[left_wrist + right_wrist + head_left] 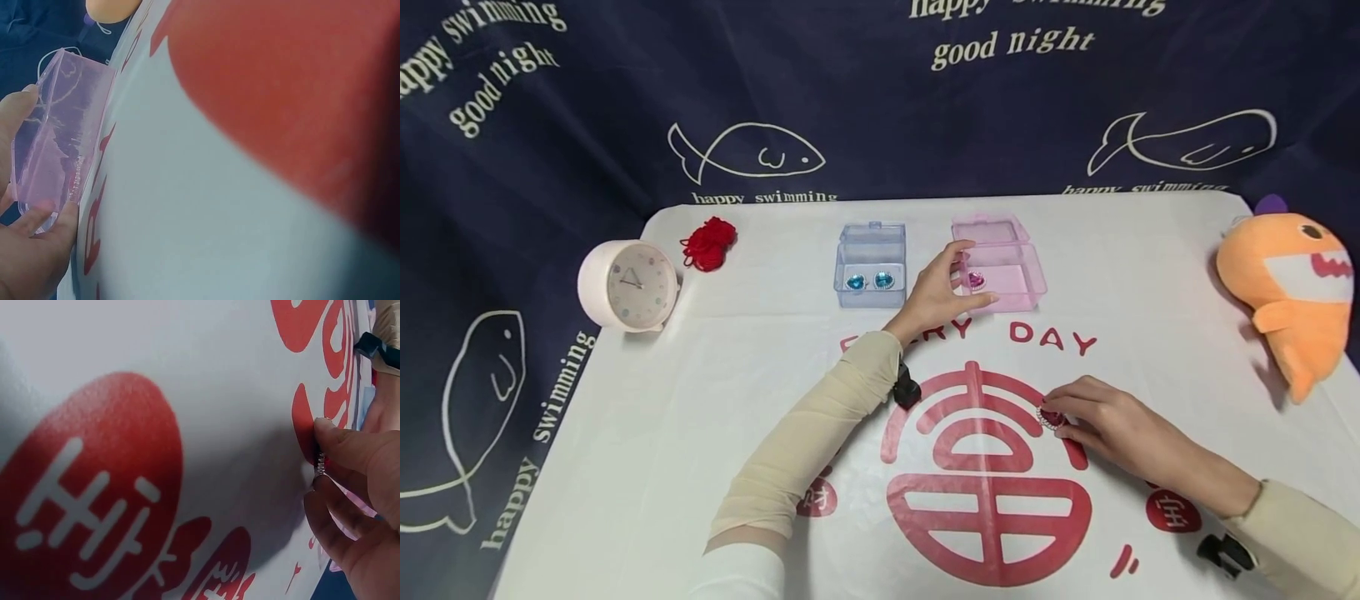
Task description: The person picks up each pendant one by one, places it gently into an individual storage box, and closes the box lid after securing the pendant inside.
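My left hand (942, 287) grips the left side of an open pink plastic box (1026, 271), thumb along its front and fingers reaching to the hinge side. One pink gem (976, 281) with a pale beaded rim lies inside at the left. The left wrist view shows the pink box (62, 137) between thumb and fingers. My right hand (1108, 417) pinches a dark pink, bead-rimmed gem (1049, 417) between thumb and fingers, over the printed red emblem. Seen edge-on in the right wrist view, the gem (320, 464) is partly covered by the right hand (356, 494).
Left of the pink box stands an open blue plastic box (871, 298) holding two blue gems (869, 282). A red yarn bundle (709, 243) and a round clock (631, 286) are at the left. An orange plush toy (1296, 292) sits at the right edge of the white-covered table (700, 417).
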Demonstrator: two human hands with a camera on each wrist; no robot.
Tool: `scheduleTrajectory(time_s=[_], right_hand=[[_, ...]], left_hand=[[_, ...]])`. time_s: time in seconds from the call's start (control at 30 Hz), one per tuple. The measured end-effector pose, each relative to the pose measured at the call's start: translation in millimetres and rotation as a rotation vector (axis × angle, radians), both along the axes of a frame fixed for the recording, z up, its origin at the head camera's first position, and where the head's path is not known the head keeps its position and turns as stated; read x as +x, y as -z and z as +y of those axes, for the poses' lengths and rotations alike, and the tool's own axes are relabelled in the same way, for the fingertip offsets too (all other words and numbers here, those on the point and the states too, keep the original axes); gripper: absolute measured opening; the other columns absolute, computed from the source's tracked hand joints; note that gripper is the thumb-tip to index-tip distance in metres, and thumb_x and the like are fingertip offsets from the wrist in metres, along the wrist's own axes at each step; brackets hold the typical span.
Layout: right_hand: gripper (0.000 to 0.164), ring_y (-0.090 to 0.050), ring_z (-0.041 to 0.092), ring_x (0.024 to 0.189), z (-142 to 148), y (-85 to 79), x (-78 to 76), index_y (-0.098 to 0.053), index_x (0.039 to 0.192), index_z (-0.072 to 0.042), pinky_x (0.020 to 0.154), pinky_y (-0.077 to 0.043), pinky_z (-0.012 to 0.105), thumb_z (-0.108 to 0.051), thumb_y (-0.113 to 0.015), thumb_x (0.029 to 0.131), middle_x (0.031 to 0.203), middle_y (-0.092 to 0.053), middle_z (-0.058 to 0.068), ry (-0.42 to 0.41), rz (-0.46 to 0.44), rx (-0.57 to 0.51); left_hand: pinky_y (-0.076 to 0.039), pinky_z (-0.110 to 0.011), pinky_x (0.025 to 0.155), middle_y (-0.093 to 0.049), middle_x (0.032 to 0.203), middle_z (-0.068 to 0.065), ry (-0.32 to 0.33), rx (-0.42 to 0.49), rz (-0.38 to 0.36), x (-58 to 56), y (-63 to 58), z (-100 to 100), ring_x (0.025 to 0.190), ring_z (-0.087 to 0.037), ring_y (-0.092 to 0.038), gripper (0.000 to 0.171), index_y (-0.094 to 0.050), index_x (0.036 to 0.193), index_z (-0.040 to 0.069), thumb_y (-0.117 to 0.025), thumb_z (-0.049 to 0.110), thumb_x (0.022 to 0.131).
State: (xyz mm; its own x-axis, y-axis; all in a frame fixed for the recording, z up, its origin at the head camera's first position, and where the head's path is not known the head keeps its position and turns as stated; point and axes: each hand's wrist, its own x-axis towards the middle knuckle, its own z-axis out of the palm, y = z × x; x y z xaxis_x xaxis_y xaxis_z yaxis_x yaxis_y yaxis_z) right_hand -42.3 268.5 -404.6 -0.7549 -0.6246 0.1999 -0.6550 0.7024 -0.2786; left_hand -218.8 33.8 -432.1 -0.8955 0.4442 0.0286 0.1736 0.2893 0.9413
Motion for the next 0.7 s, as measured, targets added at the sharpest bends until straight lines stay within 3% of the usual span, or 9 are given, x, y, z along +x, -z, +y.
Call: scheduleTrajectory(time_s=[0.27,0.4,0.47,0.53,0.6,0.67,0.7], right_hand=[[0.036,-0.062,0.008,0.088,-0.2,-1.2,-1.5,-0.074,0.095,-0.013,0.08,-0.051,0.01,-0.009,-0.089,0.063,0.097,-0.069,-0.007,-0.02,0.014,-0.017],[0.038,-0.064,0.01,0.089,-1.4,-9.5,-5.6,-0.074,0.094,-0.011,0.08,-0.054,0.015,-0.007,-0.089,0.06,0.098,-0.069,-0.004,-0.036,0.036,-0.023],[0.031,-0.065,0.012,0.089,-1.9,-16.8,-10.4,-0.073,0.095,-0.011,0.081,-0.054,0.018,-0.015,-0.088,0.068,0.098,-0.07,-0.002,-0.039,0.048,-0.033],[0.026,-0.065,0.015,0.09,-2.8,-25.0,-17.0,-0.073,0.096,-0.01,0.08,-0.055,0.024,-0.031,-0.077,0.082,0.098,-0.07,0.0,-0.049,0.078,-0.058],[0.04,-0.066,0.018,0.09,-4.2,-33.9,-24.4,-0.073,0.097,-0.009,0.079,-0.055,0.028,-0.046,-0.057,0.092,0.098,-0.071,0.002,-0.05,0.11,-0.082],[0.059,-0.066,0.019,0.09,-6.5,-42.5,-32.6,-0.073,0.098,-0.008,0.083,-0.054,0.022,-0.055,-0.038,0.094,0.098,-0.072,0.003,-0.05,0.144,-0.113],[0.061,-0.066,0.02,0.09,-7.8,-46.8,-36.5,-0.073,0.097,-0.007,0.085,-0.053,0.019,-0.056,-0.037,0.094,0.097,-0.072,0.004,-0.048,0.159,-0.128]], left_hand=[[-0.046,-0.022,0.106,-0.046,0.141,-0.012,-0.003,-0.003,-0.008,-0.2,-0.8,0.3,0.129,-0.023,-0.049,0.083,-0.035,0.145,0.016,-0.083,0.023,0.077],[-0.045,-0.021,0.105,-0.046,0.139,-0.012,0.003,-0.001,0.001,0.0,-1.6,-0.1,0.129,-0.021,-0.048,0.084,-0.034,0.145,0.016,-0.082,0.023,0.077],[-0.045,-0.02,0.105,-0.046,0.139,-0.012,0.005,-0.002,0.003,0.1,-2.4,-0.2,0.13,-0.021,-0.048,0.084,-0.034,0.145,0.016,-0.082,0.024,0.077],[-0.045,-0.02,0.105,-0.046,0.139,-0.012,0.004,-0.001,-0.001,0.5,-3.5,-0.3,0.13,-0.021,-0.048,0.083,-0.035,0.145,0.016,-0.082,0.023,0.077],[-0.046,-0.021,0.105,-0.046,0.14,-0.012,0.003,-0.002,-0.006,0.9,-3.7,-0.5,0.13,-0.022,-0.048,0.083,-0.034,0.145,0.017,-0.082,0.023,0.077],[-0.046,-0.021,0.105,-0.046,0.141,-0.012,0.002,-0.002,-0.008,1.2,-3.7,-0.7,0.129,-0.023,-0.049,0.083,-0.034,0.145,0.016,-0.082,0.023,0.077],[-0.046,-0.021,0.105,-0.046,0.141,-0.012,0.001,-0.002,-0.008,1.4,-3.5,-0.6,0.129,-0.023,-0.05,0.084,-0.034,0.145,0.016,-0.083,0.023,0.077]])
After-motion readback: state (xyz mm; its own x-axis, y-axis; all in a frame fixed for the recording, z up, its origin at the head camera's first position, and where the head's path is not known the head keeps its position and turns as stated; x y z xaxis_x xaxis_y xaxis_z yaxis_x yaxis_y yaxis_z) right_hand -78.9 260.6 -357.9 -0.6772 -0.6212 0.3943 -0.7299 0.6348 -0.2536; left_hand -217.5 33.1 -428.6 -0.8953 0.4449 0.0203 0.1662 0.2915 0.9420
